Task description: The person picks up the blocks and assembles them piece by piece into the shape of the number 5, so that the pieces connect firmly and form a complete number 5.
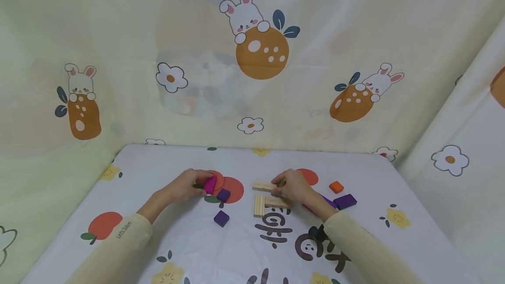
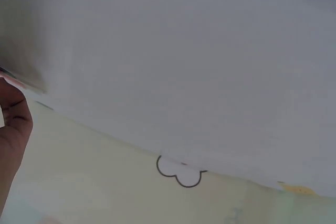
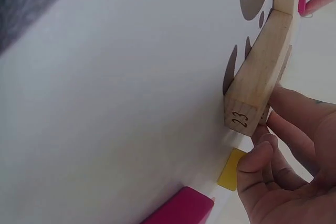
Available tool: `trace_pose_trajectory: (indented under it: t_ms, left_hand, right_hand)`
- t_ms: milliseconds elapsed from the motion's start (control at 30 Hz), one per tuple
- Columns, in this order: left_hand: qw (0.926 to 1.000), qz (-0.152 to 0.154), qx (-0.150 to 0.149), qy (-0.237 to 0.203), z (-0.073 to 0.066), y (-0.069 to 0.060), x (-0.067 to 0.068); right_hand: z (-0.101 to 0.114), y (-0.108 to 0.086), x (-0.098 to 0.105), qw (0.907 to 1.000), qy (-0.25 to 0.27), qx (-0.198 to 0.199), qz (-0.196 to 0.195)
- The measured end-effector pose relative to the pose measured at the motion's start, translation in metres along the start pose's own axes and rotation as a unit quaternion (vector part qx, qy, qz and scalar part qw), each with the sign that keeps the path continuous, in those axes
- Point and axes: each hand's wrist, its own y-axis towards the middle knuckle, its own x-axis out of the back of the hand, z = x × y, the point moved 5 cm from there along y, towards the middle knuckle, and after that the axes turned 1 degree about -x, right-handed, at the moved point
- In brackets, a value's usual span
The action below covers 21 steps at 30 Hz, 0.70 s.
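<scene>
My left hand (image 1: 188,184) grips a magenta block (image 1: 210,184) on the left of the table; only the edge of that hand (image 2: 14,121) shows in the left wrist view. My right hand (image 1: 295,184) pinches the right end of a plain wooden block (image 1: 262,186). Just nearer lies a second wooden block (image 1: 277,203), marked 23 on its end (image 3: 241,120) in the right wrist view. A third wooden block (image 1: 258,206) stands crosswise against its left end. The right fingers (image 3: 296,108) partly hide the pinched block.
Two purple blocks (image 1: 223,195) (image 1: 222,218) lie beside the left hand. Right of the right hand are an orange block (image 1: 336,186) and another purple block (image 1: 345,201). A yellow block (image 3: 231,170) and a magenta block (image 3: 181,208) lie near the right hand. Printed cloth (image 1: 197,249) covers the table.
</scene>
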Motion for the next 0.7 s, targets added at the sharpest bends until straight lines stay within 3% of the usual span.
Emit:
trace_pose_trajectory:
  t_ms: [200,400,567,700]
  left_hand:
    - [1.0,-0.001,-0.003,0.004,-0.001,0.005,-0.002]
    - [0.9995,-0.024,0.01,0.018,0.0,0.005,0.001]
    - [0.9992,-0.035,0.016,0.011,-0.013,0.004,0.003]
    - [0.9992,-0.03,0.026,-0.004,-0.03,0.004,0.0]
  right_hand:
    - [-0.004,-0.002,-0.001,0.9999,0.002,0.002,-0.014]
    - [-0.003,-0.003,0.003,0.9997,0.001,0.001,-0.024]
    - [0.0,-0.009,0.013,0.9995,0.003,-0.002,-0.03]
    - [0.002,-0.016,0.023,0.9993,-0.006,0.001,-0.036]
